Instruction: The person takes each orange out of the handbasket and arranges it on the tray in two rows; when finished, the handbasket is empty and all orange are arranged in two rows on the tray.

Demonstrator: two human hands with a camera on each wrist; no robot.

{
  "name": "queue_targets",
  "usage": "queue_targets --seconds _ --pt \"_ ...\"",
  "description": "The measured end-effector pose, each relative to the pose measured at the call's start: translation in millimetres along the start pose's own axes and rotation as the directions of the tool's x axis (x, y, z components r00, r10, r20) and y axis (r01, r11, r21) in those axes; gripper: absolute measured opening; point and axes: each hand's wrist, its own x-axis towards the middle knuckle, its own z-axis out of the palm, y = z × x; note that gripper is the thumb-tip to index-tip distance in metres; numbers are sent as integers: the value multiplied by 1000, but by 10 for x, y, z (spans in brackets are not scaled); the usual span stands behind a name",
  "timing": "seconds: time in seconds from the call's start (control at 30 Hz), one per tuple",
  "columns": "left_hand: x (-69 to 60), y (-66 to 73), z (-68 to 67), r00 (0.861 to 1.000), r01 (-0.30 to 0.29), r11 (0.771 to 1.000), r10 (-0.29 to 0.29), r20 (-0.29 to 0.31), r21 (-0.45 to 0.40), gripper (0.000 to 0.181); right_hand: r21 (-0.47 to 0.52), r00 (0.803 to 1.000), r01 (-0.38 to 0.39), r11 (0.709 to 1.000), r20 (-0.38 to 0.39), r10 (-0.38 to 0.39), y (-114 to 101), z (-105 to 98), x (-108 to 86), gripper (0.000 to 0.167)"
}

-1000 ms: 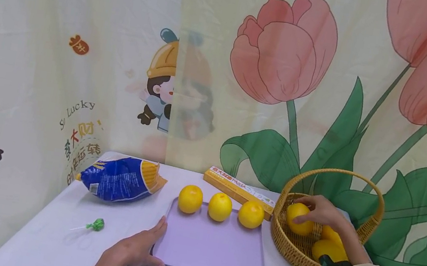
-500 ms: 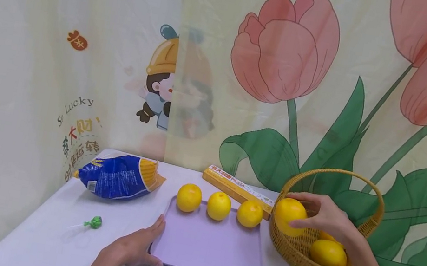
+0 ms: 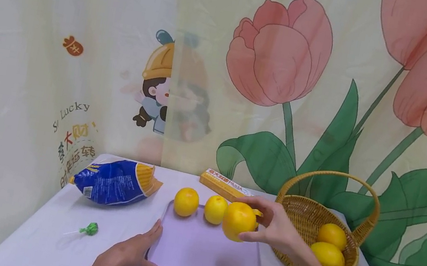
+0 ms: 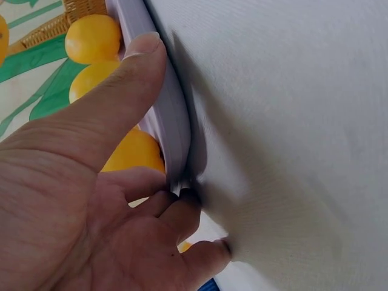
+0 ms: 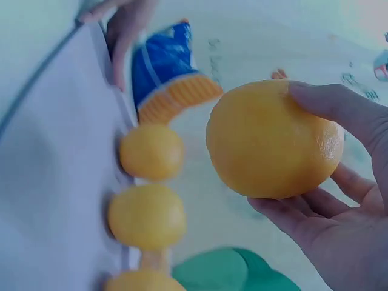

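In the head view, the right hand (image 3: 276,226) grips a yellow-orange fruit (image 3: 239,222) above the right back part of the lilac tray (image 3: 209,257). The right wrist view shows that fruit (image 5: 273,139) pinched between thumb and fingers. Along the tray's back edge sit a fruit (image 3: 186,202) and another fruit (image 3: 215,209); a third is mostly hidden behind the held one, but shows in the right wrist view (image 5: 145,282). My left hand (image 3: 130,251) rests against the tray's left side, its thumb at the near left corner; the left wrist view shows the thumb on the rim (image 4: 176,115).
A wicker basket (image 3: 294,207) holding two yellow fruits (image 3: 327,256) stands right of the tray. Behind the tray lies a pasta box (image 3: 221,185). A blue bag (image 3: 116,182) is at the back left, with a green lollipop (image 3: 89,228) nearer the front.
The right hand has lifted the fruit out of the basket and carried it left over the tray. The left hand has stayed at the tray's left side.
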Motion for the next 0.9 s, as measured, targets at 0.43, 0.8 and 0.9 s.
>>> queue_targets --seconds 0.43,0.8,0.9 --pt "-23 112 -17 999 -43 999 43 -27 8 114 146 999 23 989 33 -28 198 757 179 71" --pt "62 -149 45 999 -30 999 29 24 22 127 103 993 -76 992 95 66 451 1312 336 69" --pt "17 -86 10 999 -13 1000 13 29 -9 124 81 989 -110 991 105 101 530 1432 346 66"
